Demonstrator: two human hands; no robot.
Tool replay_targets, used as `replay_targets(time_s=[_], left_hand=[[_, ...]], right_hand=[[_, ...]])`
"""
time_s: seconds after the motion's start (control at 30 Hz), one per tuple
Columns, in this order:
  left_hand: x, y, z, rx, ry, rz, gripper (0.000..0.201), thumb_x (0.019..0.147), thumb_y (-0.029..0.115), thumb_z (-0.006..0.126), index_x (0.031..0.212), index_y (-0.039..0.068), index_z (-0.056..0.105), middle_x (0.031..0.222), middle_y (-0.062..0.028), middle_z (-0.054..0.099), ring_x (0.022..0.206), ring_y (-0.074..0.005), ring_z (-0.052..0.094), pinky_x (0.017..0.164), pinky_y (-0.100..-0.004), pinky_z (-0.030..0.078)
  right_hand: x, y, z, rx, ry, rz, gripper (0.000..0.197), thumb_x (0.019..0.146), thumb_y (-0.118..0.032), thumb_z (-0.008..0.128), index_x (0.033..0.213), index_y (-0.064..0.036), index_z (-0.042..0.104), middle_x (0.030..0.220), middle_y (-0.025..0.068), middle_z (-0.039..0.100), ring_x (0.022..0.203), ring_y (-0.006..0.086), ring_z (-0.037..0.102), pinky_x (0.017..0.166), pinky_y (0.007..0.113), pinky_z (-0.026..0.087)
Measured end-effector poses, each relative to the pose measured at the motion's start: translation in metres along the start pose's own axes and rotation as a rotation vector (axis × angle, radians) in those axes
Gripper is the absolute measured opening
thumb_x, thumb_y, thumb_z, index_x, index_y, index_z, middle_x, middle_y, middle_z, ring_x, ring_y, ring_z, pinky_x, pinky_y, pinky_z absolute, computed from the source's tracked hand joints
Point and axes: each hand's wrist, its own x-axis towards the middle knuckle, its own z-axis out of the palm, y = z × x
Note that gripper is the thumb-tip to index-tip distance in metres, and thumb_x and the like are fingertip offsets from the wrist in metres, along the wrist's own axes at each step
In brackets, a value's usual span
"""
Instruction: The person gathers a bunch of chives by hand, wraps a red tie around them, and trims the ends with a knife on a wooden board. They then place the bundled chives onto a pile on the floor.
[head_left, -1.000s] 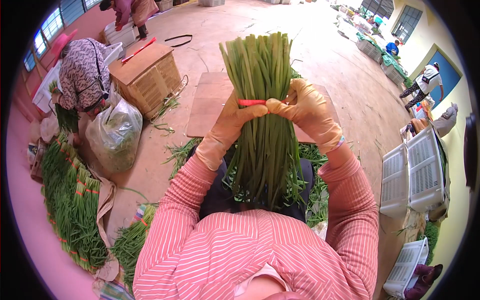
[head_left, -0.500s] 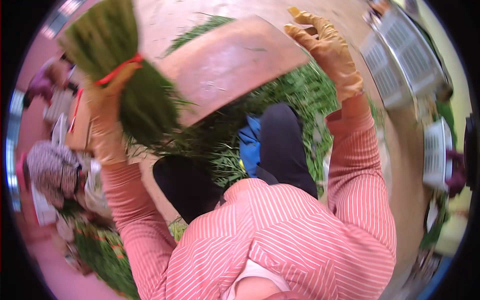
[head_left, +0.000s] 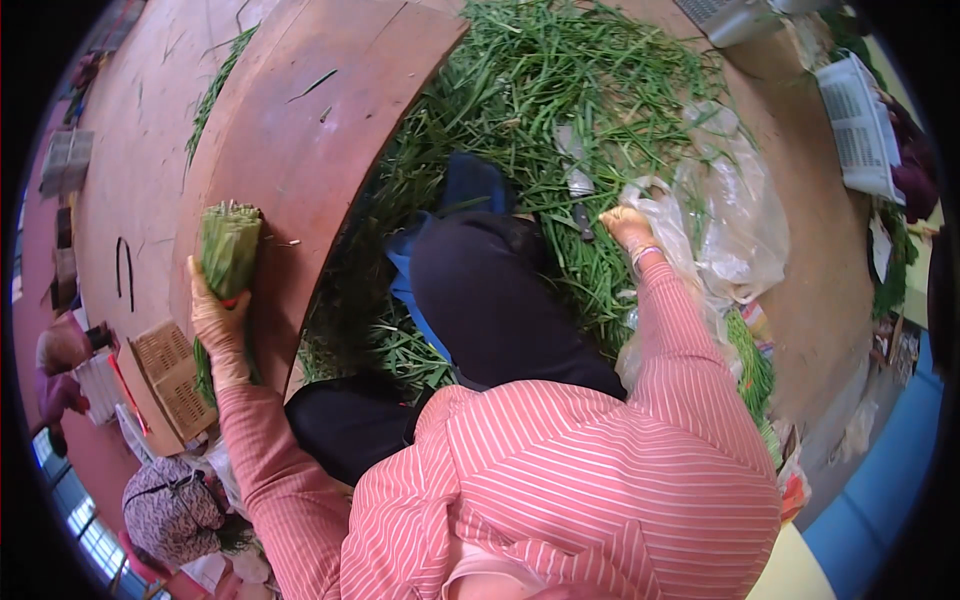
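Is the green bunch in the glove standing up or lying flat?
Standing up: the left hand holds the bunch cut ends up against the wooden board.

Floor (head_left: 140,120) under board (head_left: 300,130), loose greens (head_left: 560,90)

The bundle of green stalks (head_left: 226,262) hides most left-hand fingers (head_left: 200,300).

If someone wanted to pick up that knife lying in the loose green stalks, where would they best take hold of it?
By the dark handle, the end nearest the right hand, which already reaches toward it. The knife lies flat on the loose stalks with its pale blade pointing away from the person, so coming from above and from the person's own side probably keeps fingers off the blade.
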Motion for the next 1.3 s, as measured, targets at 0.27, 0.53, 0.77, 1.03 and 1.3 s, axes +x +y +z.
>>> replay_targets(time_s=[0.27, 0.53, 0.77, 1.03, 1.3], left_hand=[[0.001, 0.055, -0.002, 0.146, 0.024, 0.165, 0.112, 0.053, 0.023, 0.081, 0.142, 0.001, 0.017, 0.129, -0.0232, 0.04, 0.117, -0.0394, 0.04, 0.099, -0.0447, 0.033], [-0.001, 0.071, -0.021, 0.16, -0.195, -0.1, 0.116, 0.056, 0.038, 0.082, 0.143, 0.003, 0.014, 0.135, -0.0238, 0.035, 0.126, -0.0379, 0.033, 0.105, -0.0431, 0.027], [0.06, 0.07, -0.029, 0.074, -0.265, -0.163, 0.136, 0.044, 0.052, 0.085, 0.145, 0.005, 0.007, 0.143, -0.0277, 0.022, 0.136, -0.0398, 0.016, 0.11, -0.0446, 0.016], [0.085, 0.069, 0.004, -0.059, -0.469, -0.174, 0.132, 0.046, 0.054, 0.083, 0.143, 0.001, 0.012, 0.138, -0.023, 0.035, 0.124, -0.0355, 0.041, 0.101, -0.0369, 0.036], [0.048, 0.108, 0.018, 0.284, -0.27, -0.196, 0.126, 0.048, 0.054, 0.081, 0.143, 0.003, 0.015, 0.134, -0.0191, 0.039, 0.12, -0.0334, 0.041, 0.102, -0.0423, 0.03]], right_hand=[[0.067, 0.021, 0.085, -0.129, 0.001, 0.276, 0.042, 0.08, -0.04, 0.052, 0.101, -0.0064, 0.065, 0.107, 0.0187, 0.062, 0.104, 0.0339, 0.057, 0.088, 0.041, 0.045], [0.073, 0.024, 0.078, -0.199, 0.138, 0.198, 0.036, 0.077, -0.031, 0.052, 0.096, -0.0015, 0.062, 0.105, 0.0209, 0.062, 0.101, 0.0378, 0.057, 0.086, 0.044, 0.046], [-0.049, -0.017, -0.051, 0.758, -0.319, 0.337, 0.031, 0.082, -0.035, 0.065, 0.088, -0.0046, 0.065, 0.059, -0.0048, 0.053, 0.043, 0.0073, 0.045, 0.041, 0.02, 0.037], [-0.137, -0.025, -0.077, 1.115, -0.076, 0.21, 0.024, 0.085, -0.028, 0.063, 0.094, -0.0054, 0.065, 0.062, -0.0057, 0.05, 0.046, 0.003, 0.042, 0.041, 0.018, 0.034], [-0.128, -0.186, -0.114, 0.798, 0.195, -0.094, 0.034, 0.088, -0.039, 0.058, 0.101, -0.008, 0.062, 0.06, -0.0064, 0.046, 0.046, 0.0013, 0.039, 0.042, 0.016, 0.028]])
